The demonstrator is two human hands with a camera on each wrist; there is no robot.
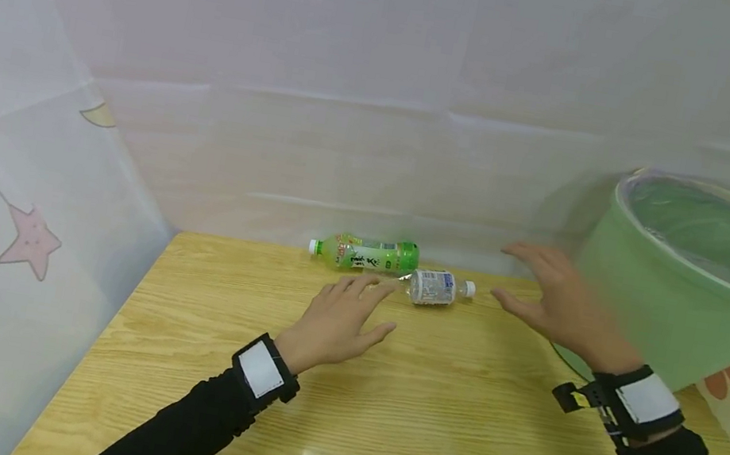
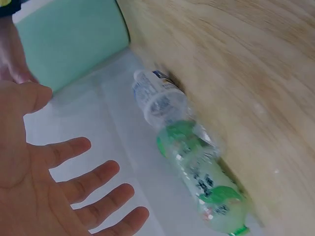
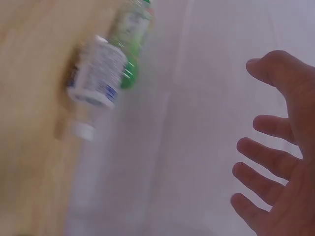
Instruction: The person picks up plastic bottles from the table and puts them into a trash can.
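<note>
While both hands [image 1: 337,324] [image 1: 559,300] hover spread, clear bottle [image 1: 433,286], green bottle [image 1: 371,254] lying between

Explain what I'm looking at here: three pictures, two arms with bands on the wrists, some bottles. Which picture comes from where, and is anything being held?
There is no machine here: a person works with two bare hands, wearing a camera on the head and one on each wrist. The wide picture is the head view, looking down at a wooden table. The other two are the wrist views, each looking past its own palm.

At the table's far edge lie two bottles on their sides: a green bottle with a white cap, and a smaller clear bottle, close beside it. A green bin with a clear liner stands at the right.

The left hand reaches toward the bottles, fingers spread, just short of the clear one. The right hand hovers open near the bin. Neither hand holds anything.
</note>
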